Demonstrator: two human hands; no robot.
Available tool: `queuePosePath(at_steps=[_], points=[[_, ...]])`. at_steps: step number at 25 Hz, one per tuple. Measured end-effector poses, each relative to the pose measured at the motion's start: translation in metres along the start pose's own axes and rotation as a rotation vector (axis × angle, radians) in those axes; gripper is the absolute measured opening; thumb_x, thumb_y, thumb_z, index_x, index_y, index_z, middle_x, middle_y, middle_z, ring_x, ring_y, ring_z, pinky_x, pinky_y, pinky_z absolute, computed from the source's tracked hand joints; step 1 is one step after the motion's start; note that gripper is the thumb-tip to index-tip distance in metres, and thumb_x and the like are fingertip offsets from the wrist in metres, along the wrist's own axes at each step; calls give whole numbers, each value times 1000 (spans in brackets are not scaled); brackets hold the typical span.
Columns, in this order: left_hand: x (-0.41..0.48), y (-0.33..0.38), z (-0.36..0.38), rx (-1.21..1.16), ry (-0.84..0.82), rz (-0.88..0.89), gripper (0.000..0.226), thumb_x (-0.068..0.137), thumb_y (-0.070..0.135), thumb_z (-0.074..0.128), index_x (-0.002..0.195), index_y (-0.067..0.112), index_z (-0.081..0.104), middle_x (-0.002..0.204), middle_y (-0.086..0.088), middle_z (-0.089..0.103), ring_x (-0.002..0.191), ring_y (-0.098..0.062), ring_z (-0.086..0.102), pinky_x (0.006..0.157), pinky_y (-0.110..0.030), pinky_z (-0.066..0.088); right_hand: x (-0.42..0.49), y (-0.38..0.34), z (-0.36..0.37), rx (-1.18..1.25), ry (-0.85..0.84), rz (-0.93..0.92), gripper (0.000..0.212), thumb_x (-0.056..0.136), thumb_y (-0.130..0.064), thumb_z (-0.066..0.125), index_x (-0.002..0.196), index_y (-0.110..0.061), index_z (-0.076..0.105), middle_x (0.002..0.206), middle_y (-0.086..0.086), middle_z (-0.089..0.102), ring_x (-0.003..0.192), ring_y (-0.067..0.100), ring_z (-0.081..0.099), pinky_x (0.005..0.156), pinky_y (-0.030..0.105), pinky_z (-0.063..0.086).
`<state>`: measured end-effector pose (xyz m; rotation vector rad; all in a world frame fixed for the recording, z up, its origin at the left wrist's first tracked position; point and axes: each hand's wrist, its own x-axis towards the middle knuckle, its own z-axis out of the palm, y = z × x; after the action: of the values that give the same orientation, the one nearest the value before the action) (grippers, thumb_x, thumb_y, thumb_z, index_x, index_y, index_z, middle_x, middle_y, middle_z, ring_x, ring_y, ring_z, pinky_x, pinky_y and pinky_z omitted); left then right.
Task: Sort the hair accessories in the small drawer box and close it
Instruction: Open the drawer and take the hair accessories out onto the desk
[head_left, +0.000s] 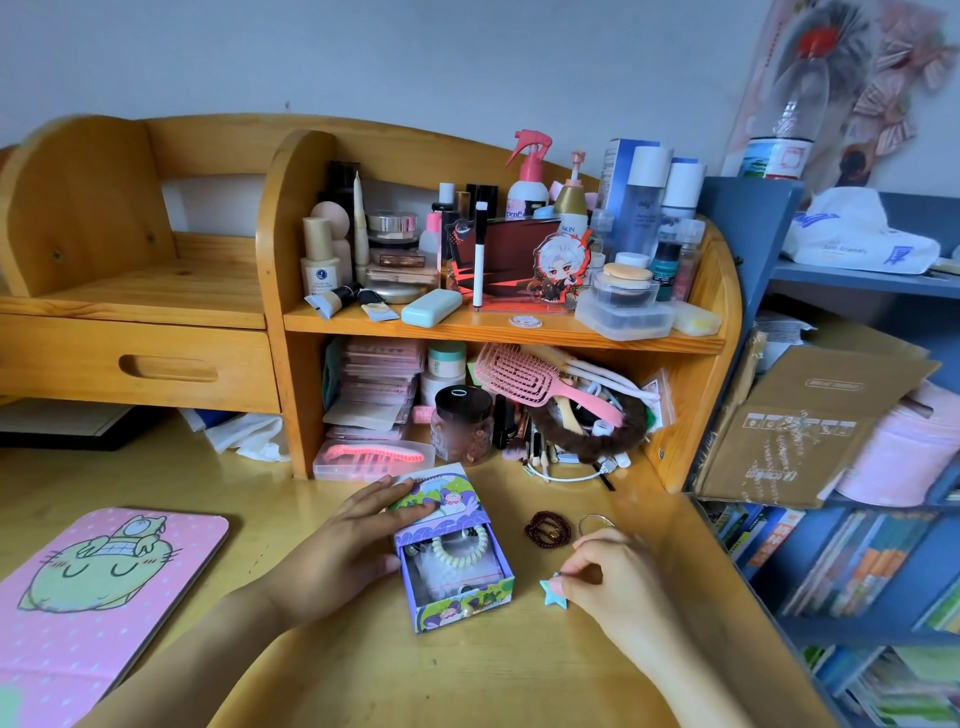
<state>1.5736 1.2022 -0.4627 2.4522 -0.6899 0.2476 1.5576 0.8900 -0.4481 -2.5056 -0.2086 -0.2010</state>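
A small purple cartoon-printed drawer box (448, 499) stands on the desk, its drawer (462, 605) pulled out toward me. Inside lie a pale coil hair tie (460, 546), a clear plastic bag and a few dark small pieces. My left hand (337, 545) rests flat on the box's left side and top. To the right of the drawer, my right hand (602, 577) pinches a light blue star clip (551, 592) just at the desk surface. A dark brown beaded hair tie (547, 529) and a thin silver ring (595, 521) lie on the desk behind that hand.
A wooden shelf unit (498, 332) crowded with cosmetics, a pink hairbrush (524, 376) and a clear case with a pink comb (371, 460) stands right behind the box. A pink cartoon pad (88, 582) lies at the left. Blue bookshelves (857, 571) border the desk's right edge.
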Motion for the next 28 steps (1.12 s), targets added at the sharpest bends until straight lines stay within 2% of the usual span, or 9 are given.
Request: queuePosePath(at_steps=[4,8,11,16,21,25,28], points=[[0,0,0,-2,3,2,59,85,25,60,132,51,35,151,15,21,141,-1,4,112,-16,7,-1,-1,1,-55,27,-34,16,69,-44,73,73,-32,62,89,-17,57,90,7,45,76,28,45],[0,0,1,-13,0,-10,59,86,26,60,132,51,35,151,15,21,142,-3,5,114,-29,12,-1,-5,3,-60,38,-59,17,70,-39,74,68,-30,60,85,-15,54,88,9,44,75,28,44],[0,1,1,-23,-4,-15,57,84,32,56,132,52,34,151,16,21,141,-3,5,114,-29,12,-1,-4,2,-57,31,-59,17,71,-39,74,67,-32,60,86,-17,53,89,7,43,76,26,43],[-1,1,0,-27,-6,-19,60,85,25,60,132,52,34,151,15,21,141,-3,4,114,-31,12,-1,-3,2,-23,13,-85,17,73,-35,73,66,-31,57,86,-16,54,91,5,43,74,20,38],[0,1,0,-22,-9,-14,63,86,22,61,133,52,33,151,16,20,141,-2,3,115,-30,11,1,-9,-2,36,53,-136,8,79,-30,69,78,-29,61,88,-16,55,93,5,45,75,17,36],[-1,2,-1,-12,-12,-14,60,85,28,58,133,53,31,151,16,20,141,-2,3,114,-29,10,4,-30,-3,21,49,-319,6,82,-27,65,83,-32,62,89,-17,55,94,6,46,83,23,39],[-1,2,-1,-6,-13,-15,63,86,24,60,133,53,30,151,16,19,141,-2,3,113,-27,10,7,-51,1,-36,-54,-461,4,83,-29,64,86,-31,65,88,-16,55,92,5,43,83,25,40]])
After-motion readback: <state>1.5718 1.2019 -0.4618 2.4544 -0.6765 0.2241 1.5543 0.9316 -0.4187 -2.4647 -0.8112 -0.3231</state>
